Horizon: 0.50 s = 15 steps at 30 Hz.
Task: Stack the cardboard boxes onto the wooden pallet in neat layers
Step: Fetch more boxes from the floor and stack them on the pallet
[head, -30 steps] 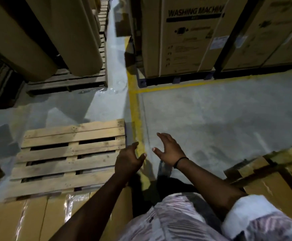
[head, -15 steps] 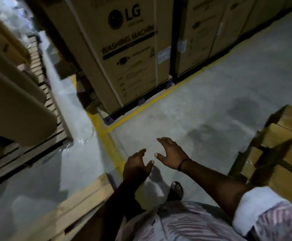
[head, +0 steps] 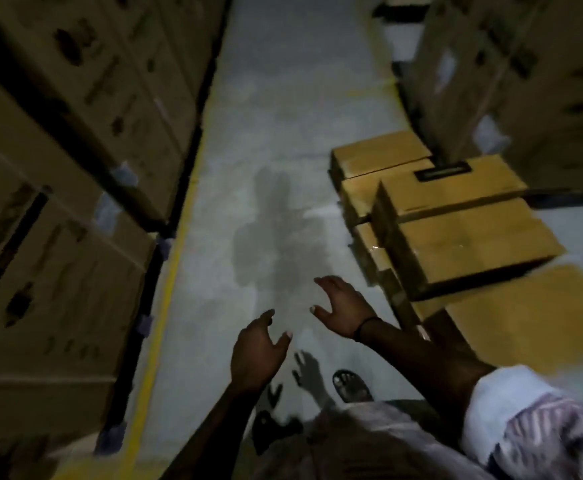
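Both hands empty, fingers spread and loosely curved, left hand [head: 257, 351] just beside right hand [head: 343, 306], cardboard boxes [head: 456, 237] stacked near right hand's right

The person wears a pale shirt [head: 369, 441] with pinkish streaks, its right sleeve [head: 539, 427] ending in a white cuff [head: 501, 400]. A thin black band [head: 366, 328] circles the wrist of the right hand [head: 343, 306]. One foot wears a dark open-toed sandal [head: 352, 386].
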Available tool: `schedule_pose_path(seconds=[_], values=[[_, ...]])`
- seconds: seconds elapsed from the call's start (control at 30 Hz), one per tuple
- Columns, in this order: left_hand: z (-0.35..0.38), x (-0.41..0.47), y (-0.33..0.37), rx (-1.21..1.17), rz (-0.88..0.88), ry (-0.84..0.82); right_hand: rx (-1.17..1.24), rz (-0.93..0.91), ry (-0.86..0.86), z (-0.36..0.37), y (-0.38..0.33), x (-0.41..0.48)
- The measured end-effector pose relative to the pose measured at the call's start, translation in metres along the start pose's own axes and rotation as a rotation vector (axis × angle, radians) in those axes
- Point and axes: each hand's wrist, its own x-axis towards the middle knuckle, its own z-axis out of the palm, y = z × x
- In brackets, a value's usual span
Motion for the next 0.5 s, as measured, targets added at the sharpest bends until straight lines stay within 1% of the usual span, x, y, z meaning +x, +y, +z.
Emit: schedule_pose_path(seconds=[0.1,0.17,0.23,0.37,0.5], values=[[-0.008,0.024,0.001,0.036,0.167,-0.095,0.07,0.159,0.135,0.005,0.003,-0.02],[-0.005,0.036,0.001,0.073,0.258,-0.178,0.06,0.246,0.185,0.013,0.012,-0.037],[0.005,0.043,0.011,0.116,0.332,-0.268,0.071,0.378,0.224,0.013,0.022,-0.066],[0.025,0.035,0.057,0.151,0.466,-0.41,0.147,0.606,0.348,0.001,0.05,-0.133],[0.059,0.028,0.106,0.17,0.61,-0.493,0.219,0.801,0.466,-0.006,0.097,-0.192]])
